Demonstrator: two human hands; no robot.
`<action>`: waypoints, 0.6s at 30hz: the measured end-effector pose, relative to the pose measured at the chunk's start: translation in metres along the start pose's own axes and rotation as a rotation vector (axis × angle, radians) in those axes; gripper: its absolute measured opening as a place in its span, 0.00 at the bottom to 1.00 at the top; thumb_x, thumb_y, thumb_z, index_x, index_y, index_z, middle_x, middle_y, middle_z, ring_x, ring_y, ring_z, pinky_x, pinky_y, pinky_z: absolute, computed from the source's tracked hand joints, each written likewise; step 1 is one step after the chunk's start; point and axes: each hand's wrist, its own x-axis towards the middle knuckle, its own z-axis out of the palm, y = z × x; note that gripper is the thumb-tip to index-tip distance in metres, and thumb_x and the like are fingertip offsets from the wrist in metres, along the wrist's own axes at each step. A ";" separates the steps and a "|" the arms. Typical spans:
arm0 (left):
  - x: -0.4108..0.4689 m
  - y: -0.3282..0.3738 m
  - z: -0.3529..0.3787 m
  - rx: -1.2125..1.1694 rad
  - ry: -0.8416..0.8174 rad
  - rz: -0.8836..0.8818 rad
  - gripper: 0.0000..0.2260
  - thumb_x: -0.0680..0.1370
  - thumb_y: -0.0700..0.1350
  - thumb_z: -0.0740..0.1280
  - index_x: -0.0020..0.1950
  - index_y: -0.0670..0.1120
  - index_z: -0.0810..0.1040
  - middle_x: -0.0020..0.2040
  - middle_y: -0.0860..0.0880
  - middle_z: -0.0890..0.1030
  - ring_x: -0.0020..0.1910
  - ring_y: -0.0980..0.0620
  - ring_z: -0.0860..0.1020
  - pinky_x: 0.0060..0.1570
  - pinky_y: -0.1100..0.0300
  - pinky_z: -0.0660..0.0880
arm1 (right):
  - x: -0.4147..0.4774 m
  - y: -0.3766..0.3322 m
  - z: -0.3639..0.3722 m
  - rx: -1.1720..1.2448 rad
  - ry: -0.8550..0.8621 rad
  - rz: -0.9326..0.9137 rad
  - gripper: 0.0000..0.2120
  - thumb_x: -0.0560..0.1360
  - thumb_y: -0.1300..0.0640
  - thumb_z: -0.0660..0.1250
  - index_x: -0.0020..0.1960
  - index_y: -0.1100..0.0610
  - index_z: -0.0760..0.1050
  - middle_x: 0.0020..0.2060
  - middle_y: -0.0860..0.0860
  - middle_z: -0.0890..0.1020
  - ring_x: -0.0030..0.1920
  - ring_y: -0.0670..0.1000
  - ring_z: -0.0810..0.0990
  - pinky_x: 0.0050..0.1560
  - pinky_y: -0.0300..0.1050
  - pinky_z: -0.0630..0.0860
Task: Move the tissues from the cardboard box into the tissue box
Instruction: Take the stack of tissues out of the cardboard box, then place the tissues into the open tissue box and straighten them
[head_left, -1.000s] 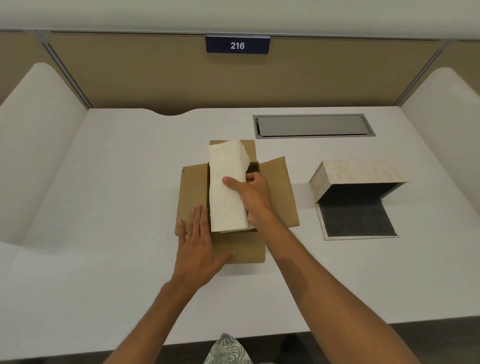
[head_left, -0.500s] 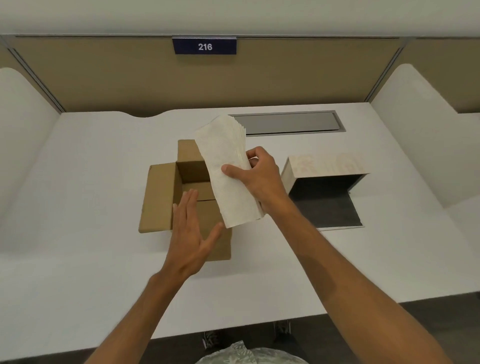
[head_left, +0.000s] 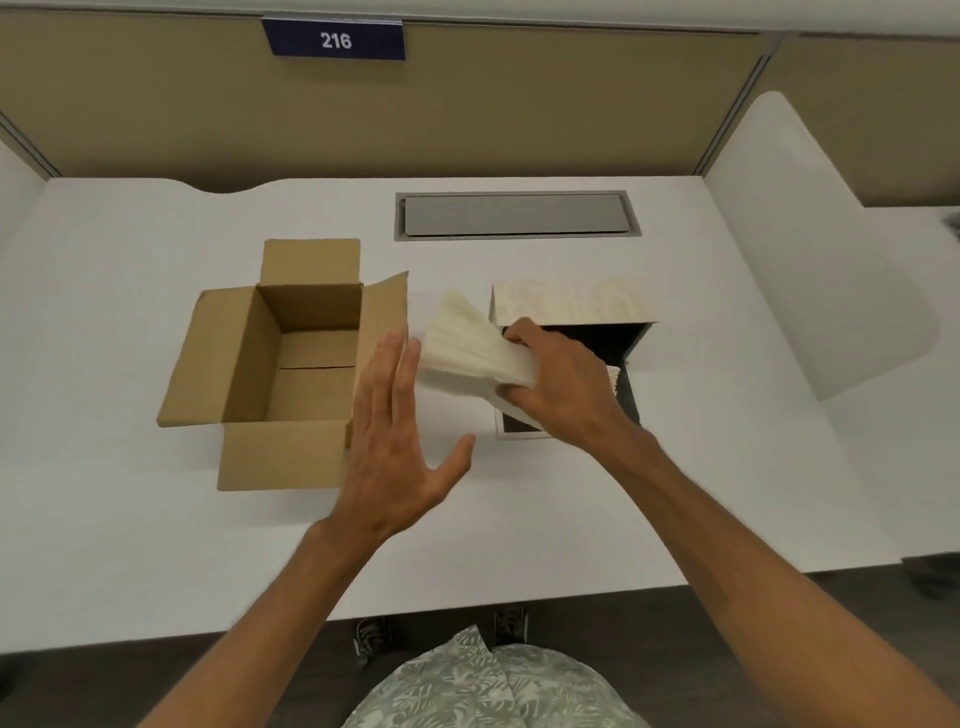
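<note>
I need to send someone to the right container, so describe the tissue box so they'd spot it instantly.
On the white desk, look just in front of the grey metal hatch, right of the brown cardboard box. The tissue box has a pale wood-grain shell and a dark inside, unlike the plain cardboard one; the right hand holds the tissues at its opening.

The right hand covers much of the tissue box opening and the tissues' near end.

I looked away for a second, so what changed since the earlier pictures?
The right hand carried the tissues out of the cardboard box and rightward, to the tissue box. The left hand lifted off the cardboard and hovers open. Both boxes kept their places on the table.
</note>
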 end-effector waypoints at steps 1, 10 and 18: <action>-0.002 0.006 0.008 0.044 -0.023 0.016 0.45 0.73 0.57 0.71 0.79 0.40 0.50 0.81 0.43 0.50 0.80 0.43 0.49 0.75 0.38 0.56 | -0.007 0.012 0.003 -0.054 -0.024 -0.032 0.23 0.71 0.49 0.75 0.62 0.51 0.72 0.52 0.50 0.83 0.48 0.53 0.80 0.44 0.46 0.71; -0.024 0.028 0.092 0.333 -0.523 0.087 0.49 0.71 0.69 0.65 0.80 0.46 0.45 0.81 0.46 0.49 0.80 0.48 0.41 0.77 0.40 0.41 | -0.054 0.092 0.042 -0.200 -0.252 -0.188 0.24 0.72 0.50 0.76 0.64 0.49 0.71 0.56 0.49 0.82 0.55 0.52 0.78 0.56 0.48 0.68; -0.030 0.038 0.130 0.341 -0.704 0.056 0.26 0.79 0.55 0.65 0.74 0.49 0.63 0.74 0.48 0.69 0.72 0.47 0.68 0.78 0.47 0.48 | -0.083 0.128 0.060 -0.191 -0.331 -0.210 0.27 0.74 0.50 0.74 0.70 0.50 0.68 0.66 0.51 0.79 0.64 0.55 0.75 0.67 0.53 0.66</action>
